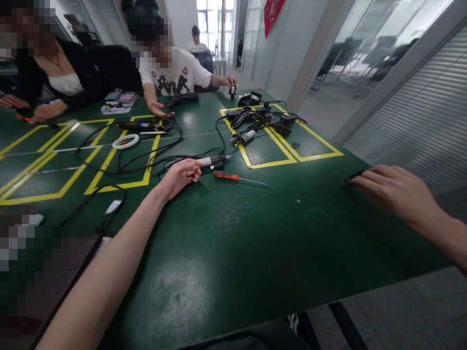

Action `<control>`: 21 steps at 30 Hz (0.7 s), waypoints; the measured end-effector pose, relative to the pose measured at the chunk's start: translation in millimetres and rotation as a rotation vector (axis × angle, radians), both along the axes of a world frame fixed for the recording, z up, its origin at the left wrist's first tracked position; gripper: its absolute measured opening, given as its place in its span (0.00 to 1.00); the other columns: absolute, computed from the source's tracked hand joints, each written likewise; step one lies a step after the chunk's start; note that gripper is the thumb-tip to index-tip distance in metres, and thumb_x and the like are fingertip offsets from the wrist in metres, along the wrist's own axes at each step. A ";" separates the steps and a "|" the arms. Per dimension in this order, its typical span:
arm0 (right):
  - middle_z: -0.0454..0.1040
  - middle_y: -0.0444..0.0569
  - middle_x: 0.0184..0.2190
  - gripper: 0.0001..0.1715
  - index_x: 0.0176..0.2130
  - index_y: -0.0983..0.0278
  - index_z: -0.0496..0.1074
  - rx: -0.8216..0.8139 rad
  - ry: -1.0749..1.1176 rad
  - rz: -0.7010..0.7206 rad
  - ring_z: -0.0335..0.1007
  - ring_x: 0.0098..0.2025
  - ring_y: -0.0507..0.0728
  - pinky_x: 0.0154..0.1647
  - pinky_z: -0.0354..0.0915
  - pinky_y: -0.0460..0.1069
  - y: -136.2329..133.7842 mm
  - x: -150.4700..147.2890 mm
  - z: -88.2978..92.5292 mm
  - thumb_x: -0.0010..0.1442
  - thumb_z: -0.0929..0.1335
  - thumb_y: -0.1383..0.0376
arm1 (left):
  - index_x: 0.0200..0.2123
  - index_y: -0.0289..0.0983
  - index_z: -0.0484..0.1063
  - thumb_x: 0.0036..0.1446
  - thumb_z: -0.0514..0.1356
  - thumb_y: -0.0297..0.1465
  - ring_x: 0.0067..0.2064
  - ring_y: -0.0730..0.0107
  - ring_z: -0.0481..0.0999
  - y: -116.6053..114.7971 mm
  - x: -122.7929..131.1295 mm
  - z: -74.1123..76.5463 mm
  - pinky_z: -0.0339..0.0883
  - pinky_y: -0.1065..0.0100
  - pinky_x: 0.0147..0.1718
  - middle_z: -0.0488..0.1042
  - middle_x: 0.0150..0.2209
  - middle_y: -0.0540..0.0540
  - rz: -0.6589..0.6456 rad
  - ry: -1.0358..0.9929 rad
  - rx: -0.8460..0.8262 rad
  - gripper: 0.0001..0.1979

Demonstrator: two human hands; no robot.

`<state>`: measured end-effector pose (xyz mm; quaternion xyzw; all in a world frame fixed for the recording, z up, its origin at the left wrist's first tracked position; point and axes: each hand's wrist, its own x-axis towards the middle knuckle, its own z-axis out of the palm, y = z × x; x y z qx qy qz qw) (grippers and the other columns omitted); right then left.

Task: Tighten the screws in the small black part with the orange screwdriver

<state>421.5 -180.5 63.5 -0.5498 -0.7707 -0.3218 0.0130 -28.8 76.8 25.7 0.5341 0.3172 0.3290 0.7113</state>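
Left hand (pixel 180 177): bare; slim fingers (pixel 190 166) are tapering toward rounded tips; behind them, a narrow wrist (pixel 163 192) is widening into an uncovered forearm (pixel 109 267). Right hand (pixel 397 192): bare; behind its fingers (pixel 368 177), a second uncovered forearm (pixel 443 231) is continuing. Clothing: dark fabric (pixel 244 339) is showing well below the fingers of both hands; white stripes (pixel 293 321) are showing beside it, garment or shoe being unclear.

Bright window (pixel 205 20), possibly blurred distance

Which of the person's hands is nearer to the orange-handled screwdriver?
Left. The left hand lies just beyond the handle end of the screwdriver; the right hand is farther off, past its tip, gripping a dark object.
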 end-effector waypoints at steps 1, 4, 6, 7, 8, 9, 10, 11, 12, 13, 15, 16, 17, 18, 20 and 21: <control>0.81 0.55 0.28 0.24 0.32 0.64 0.78 0.028 -0.112 0.102 0.72 0.31 0.61 0.30 0.64 0.53 1.4 -1.7 1.3 0.72 0.58 0.68 | 0.38 0.32 0.75 0.45 0.69 0.36 0.30 0.72 0.71 0.0 0.0 0.0 0.63 0.70 0.31 0.75 0.29 0.47 0.001 -0.001 -0.001 0.18; 0.79 0.56 0.27 0.24 0.31 0.67 0.78 0.090 -0.239 0.215 0.69 0.29 0.60 0.28 0.63 0.52 4.7 -5.2 4.5 0.71 0.58 0.71 | 0.38 0.32 0.75 0.45 0.69 0.36 0.30 0.72 0.71 -0.4 -0.1 0.4 0.63 0.70 0.31 0.75 0.29 0.47 0.001 -0.003 -0.001 0.18; 0.78 0.55 0.26 0.24 0.31 0.66 0.77 0.096 -0.239 0.212 0.68 0.29 0.60 0.28 0.62 0.52 5.6 -5.6 5.1 0.71 0.58 0.71 | 0.37 0.32 0.75 0.45 0.69 0.36 0.30 0.72 0.71 -0.7 -0.1 0.7 0.63 0.70 0.31 0.75 0.29 0.47 -0.003 -0.002 0.000 0.18; 0.78 0.55 0.26 0.24 0.30 0.66 0.77 0.098 -0.235 0.205 0.68 0.29 0.60 0.27 0.62 0.52 5.7 -5.3 4.7 0.71 0.58 0.71 | 0.37 0.32 0.75 0.45 0.69 0.36 0.30 0.72 0.71 -0.8 -0.1 0.8 0.63 0.70 0.31 0.75 0.29 0.47 -0.004 -0.002 0.000 0.18; 0.77 0.55 0.25 0.24 0.30 0.65 0.77 0.102 -0.229 0.196 0.68 0.29 0.61 0.28 0.62 0.52 5.6 -4.8 4.1 0.71 0.58 0.71 | 0.37 0.32 0.75 0.45 0.69 0.36 0.30 0.72 0.71 -0.9 0.0 0.8 0.63 0.70 0.31 0.74 0.29 0.47 -0.006 -0.002 0.001 0.17; 0.77 0.55 0.25 0.24 0.30 0.65 0.77 0.109 -0.223 0.187 0.68 0.29 0.61 0.28 0.62 0.52 5.4 -4.2 3.3 0.71 0.59 0.71 | 0.37 0.32 0.75 0.46 0.69 0.36 0.30 0.71 0.71 -0.9 0.1 0.6 0.63 0.70 0.32 0.74 0.30 0.47 -0.006 -0.002 0.002 0.17; 0.77 0.55 0.26 0.23 0.30 0.65 0.77 0.114 -0.218 0.182 0.69 0.29 0.61 0.28 0.62 0.53 5.1 -3.6 2.5 0.71 0.59 0.70 | 0.38 0.32 0.75 0.46 0.68 0.36 0.31 0.71 0.71 -0.8 0.1 0.4 0.63 0.70 0.32 0.74 0.30 0.47 -0.006 -0.003 0.004 0.17; 0.78 0.56 0.26 0.23 0.30 0.65 0.78 0.117 -0.215 0.179 0.69 0.30 0.62 0.29 0.62 0.53 4.8 -3.1 1.8 0.70 0.59 0.70 | 0.38 0.32 0.75 0.47 0.68 0.36 0.31 0.71 0.71 -0.7 0.2 0.2 0.63 0.69 0.32 0.74 0.30 0.47 -0.006 -0.004 0.005 0.16; 0.78 0.56 0.27 0.23 0.30 0.65 0.78 0.118 -0.214 0.179 0.70 0.31 0.62 0.29 0.63 0.53 4.5 -2.9 1.3 0.70 0.59 0.71 | 0.38 0.32 0.75 0.47 0.68 0.36 0.31 0.71 0.70 -0.5 0.1 -0.1 0.63 0.69 0.32 0.74 0.30 0.47 -0.006 -0.005 0.006 0.16; 0.79 0.56 0.27 0.23 0.31 0.65 0.78 0.118 -0.216 0.182 0.70 0.31 0.62 0.30 0.63 0.53 4.2 -2.8 1.0 0.70 0.59 0.71 | 0.38 0.32 0.75 0.47 0.68 0.36 0.31 0.71 0.70 -0.3 0.0 -0.3 0.63 0.69 0.32 0.74 0.30 0.47 -0.008 -0.005 0.007 0.16; 0.79 0.57 0.28 0.23 0.31 0.66 0.78 0.115 -0.224 0.188 0.70 0.32 0.63 0.30 0.63 0.54 3.8 -3.1 1.0 0.70 0.59 0.71 | 0.38 0.33 0.75 0.47 0.68 0.36 0.31 0.71 0.70 0.3 -0.6 -0.8 0.63 0.69 0.32 0.74 0.30 0.47 -0.010 -0.004 0.008 0.15; 0.79 0.58 0.28 0.23 0.31 0.66 0.78 0.120 -0.225 0.190 0.70 0.32 0.63 0.30 0.62 0.54 3.7 -3.3 1.1 0.70 0.59 0.71 | 0.37 0.33 0.75 0.47 0.68 0.36 0.31 0.71 0.70 0.6 -0.9 -1.0 0.63 0.69 0.32 0.74 0.30 0.47 -0.009 -0.004 0.009 0.15; 0.79 0.58 0.28 0.22 0.31 0.66 0.78 0.121 -0.223 0.191 0.70 0.32 0.63 0.31 0.62 0.54 3.6 -3.5 1.2 0.70 0.60 0.71 | 0.37 0.33 0.75 0.47 0.68 0.36 0.31 0.71 0.70 0.9 -1.1 -1.1 0.63 0.69 0.31 0.74 0.30 0.47 -0.008 -0.003 0.011 0.15; 0.79 0.58 0.28 0.22 0.31 0.66 0.78 0.125 -0.217 0.188 0.70 0.32 0.63 0.31 0.62 0.54 3.5 -3.5 1.1 0.70 0.60 0.71 | 0.37 0.33 0.75 0.48 0.68 0.36 0.31 0.71 0.70 1.1 -1.3 -1.1 0.63 0.69 0.31 0.74 0.30 0.47 -0.007 -0.002 0.013 0.15; 0.79 0.57 0.28 0.21 0.31 0.65 0.79 0.124 -0.206 0.185 0.70 0.32 0.62 0.31 0.61 0.54 3.7 -2.8 0.3 0.69 0.61 0.71 | 0.38 0.33 0.76 0.48 0.67 0.36 0.31 0.71 0.70 1.2 -1.3 -1.1 0.63 0.69 0.31 0.74 0.30 0.47 -0.008 -0.002 0.015 0.15; 0.79 0.57 0.28 0.21 0.31 0.65 0.79 0.122 -0.204 0.182 0.70 0.32 0.62 0.31 0.61 0.54 3.9 -2.1 -0.4 0.69 0.61 0.71 | 0.38 0.32 0.76 0.48 0.67 0.36 0.31 0.71 0.70 1.0 -1.1 -0.9 0.63 0.69 0.31 0.74 0.30 0.47 -0.009 -0.001 0.015 0.15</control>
